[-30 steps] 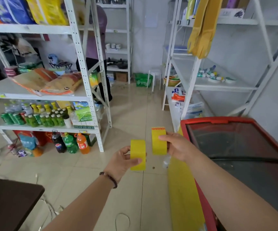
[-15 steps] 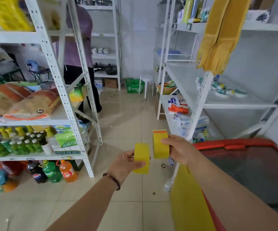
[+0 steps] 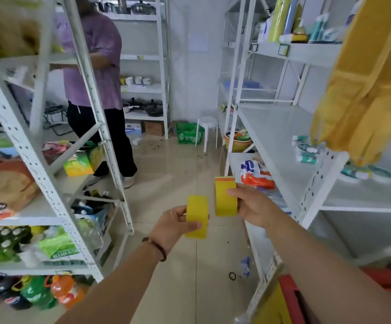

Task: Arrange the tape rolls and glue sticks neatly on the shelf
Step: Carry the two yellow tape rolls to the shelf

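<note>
Transport step: left hand (image 3: 174, 224) fingers clamped on one yellow tape roll (image 3: 197, 216), right hand (image 3: 252, 206) fingers on another (image 3: 225, 197), both mid-aisle near white shelf (image 3: 281, 146); next probably placing them side by side there.

Both forearms were bare from the bottom edge of the head view up to the hands, with no sleeve showing on either. The left hand (image 3: 174, 226) carried a thin bracelet (image 3: 155, 248) of small dark beads, reddish-brown to black, around its wrist. The right hand (image 3: 252, 205) wore nothing at the wrist, and neither hand wore a glove.
</note>
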